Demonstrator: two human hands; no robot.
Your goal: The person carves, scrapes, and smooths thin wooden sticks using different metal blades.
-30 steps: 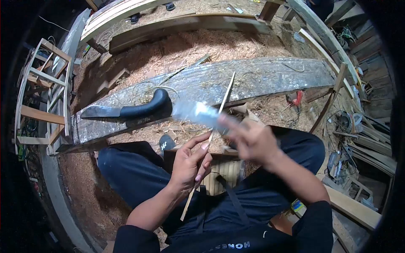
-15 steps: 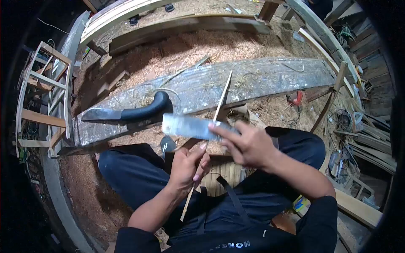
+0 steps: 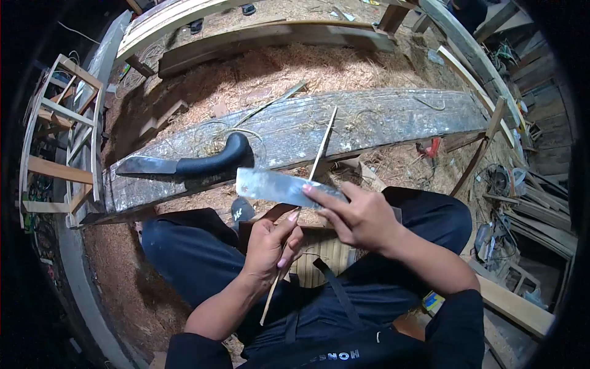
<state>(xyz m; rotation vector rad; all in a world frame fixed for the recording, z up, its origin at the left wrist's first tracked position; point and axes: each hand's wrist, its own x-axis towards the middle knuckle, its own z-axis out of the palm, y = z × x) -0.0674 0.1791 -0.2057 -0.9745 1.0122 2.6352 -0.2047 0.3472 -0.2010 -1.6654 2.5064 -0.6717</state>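
Note:
My left hand (image 3: 273, 246) is closed round a thin pale wooden strip (image 3: 324, 142), which slants up and away from my lap. My right hand (image 3: 362, 218) grips a broad, flat metal blade (image 3: 270, 186) with a squared end, its fingers pressed on the face. The blade lies across the strip just above my left hand and covers part of it; its handle is hidden in my palm. Beyond, a knife (image 3: 147, 165) with a thick curved black handle (image 3: 215, 158) rests on a long weathered plank (image 3: 381, 123).
Wood shavings (image 3: 295, 64) cover the ground behind the plank. A wooden ladder-like frame (image 3: 61, 117) stands at the left. A red-handled tool (image 3: 428, 149) lies beyond my right knee. Stacked boards (image 3: 541, 215) and a pale timber (image 3: 516, 304) are at the right.
The blade, blurred before, now shows sharply, with its handle end slightly lower along the strip. My left hand keeps its hold in nearly the same place.

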